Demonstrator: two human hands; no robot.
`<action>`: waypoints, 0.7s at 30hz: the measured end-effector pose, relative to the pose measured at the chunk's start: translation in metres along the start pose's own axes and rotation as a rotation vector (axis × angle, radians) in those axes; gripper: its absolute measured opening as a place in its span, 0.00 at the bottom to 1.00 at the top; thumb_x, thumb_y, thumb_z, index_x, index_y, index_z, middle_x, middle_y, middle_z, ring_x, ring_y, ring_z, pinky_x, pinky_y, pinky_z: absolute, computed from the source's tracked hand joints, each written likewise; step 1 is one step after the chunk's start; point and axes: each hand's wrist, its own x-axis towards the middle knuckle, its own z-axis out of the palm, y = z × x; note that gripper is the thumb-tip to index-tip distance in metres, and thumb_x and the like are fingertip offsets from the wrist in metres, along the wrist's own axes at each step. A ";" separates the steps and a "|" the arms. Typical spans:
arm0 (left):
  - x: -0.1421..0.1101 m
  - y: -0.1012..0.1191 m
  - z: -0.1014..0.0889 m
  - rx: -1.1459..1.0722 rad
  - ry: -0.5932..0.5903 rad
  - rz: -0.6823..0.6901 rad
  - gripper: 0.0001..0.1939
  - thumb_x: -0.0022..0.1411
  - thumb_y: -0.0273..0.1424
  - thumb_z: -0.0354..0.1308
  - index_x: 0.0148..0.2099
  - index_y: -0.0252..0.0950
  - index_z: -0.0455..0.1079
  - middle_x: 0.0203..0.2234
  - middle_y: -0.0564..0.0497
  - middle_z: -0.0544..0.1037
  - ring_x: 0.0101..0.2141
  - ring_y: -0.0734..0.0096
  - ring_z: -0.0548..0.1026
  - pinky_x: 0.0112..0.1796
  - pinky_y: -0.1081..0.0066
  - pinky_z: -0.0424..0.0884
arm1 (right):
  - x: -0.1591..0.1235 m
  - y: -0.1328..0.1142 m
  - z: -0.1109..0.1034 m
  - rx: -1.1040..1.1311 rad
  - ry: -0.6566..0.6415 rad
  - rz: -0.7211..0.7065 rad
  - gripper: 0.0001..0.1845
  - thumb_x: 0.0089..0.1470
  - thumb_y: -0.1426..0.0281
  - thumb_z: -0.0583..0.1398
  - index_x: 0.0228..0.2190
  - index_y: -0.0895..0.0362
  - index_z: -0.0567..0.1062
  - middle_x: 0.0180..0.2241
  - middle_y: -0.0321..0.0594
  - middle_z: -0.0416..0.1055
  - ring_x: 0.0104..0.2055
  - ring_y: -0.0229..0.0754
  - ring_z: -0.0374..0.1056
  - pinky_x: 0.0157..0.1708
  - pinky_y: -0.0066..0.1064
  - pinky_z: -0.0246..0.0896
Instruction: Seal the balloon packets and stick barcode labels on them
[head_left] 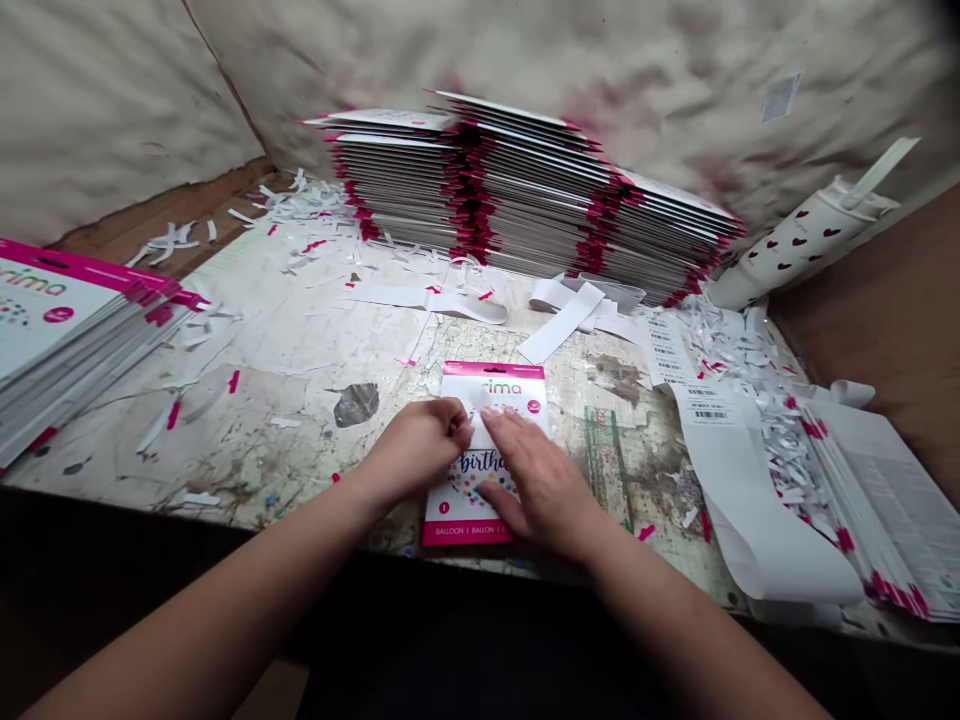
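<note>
L to R: stack of pink-topped balloon cards (67, 340) at left end of worktop (277, 330), then left grip (412, 450) curled narrow, fingertips on left side of "birthday" balloon card (510, 385), can't tell if pinching; card lies flat near worktop's front edge, tall card stacks (525, 190) well behind it. Right grip (544, 480) spread wide, flat on card's face. Further right, barcode label strip (720, 470) beside white paper shreds (750, 340), heart-print tumbler (795, 240) lying at back.
</note>
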 end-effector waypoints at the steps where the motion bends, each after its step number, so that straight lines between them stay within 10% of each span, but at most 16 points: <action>1: 0.000 -0.001 -0.001 -0.029 0.000 0.005 0.12 0.55 0.38 0.49 0.27 0.37 0.67 0.22 0.51 0.74 0.24 0.67 0.71 0.25 0.71 0.61 | -0.003 0.002 -0.001 -0.007 0.018 0.018 0.40 0.56 0.67 0.53 0.63 0.57 0.37 0.59 0.49 0.56 0.61 0.50 0.51 0.58 0.50 0.51; 17: 0.013 0.026 0.004 -0.276 -0.160 0.093 0.10 0.54 0.33 0.52 0.24 0.34 0.66 0.19 0.52 0.72 0.21 0.72 0.69 0.20 0.75 0.58 | -0.007 0.006 0.003 0.274 -0.063 0.051 0.48 0.52 0.73 0.54 0.62 0.60 0.27 0.56 0.50 0.62 0.57 0.47 0.59 0.55 0.47 0.56; 21: -0.017 0.001 -0.021 -0.300 0.060 0.066 0.12 0.57 0.40 0.54 0.31 0.36 0.67 0.24 0.53 0.74 0.26 0.71 0.71 0.26 0.74 0.64 | -0.007 0.005 0.002 0.299 -0.095 0.003 0.45 0.53 0.75 0.52 0.62 0.56 0.28 0.53 0.42 0.66 0.57 0.42 0.59 0.59 0.48 0.48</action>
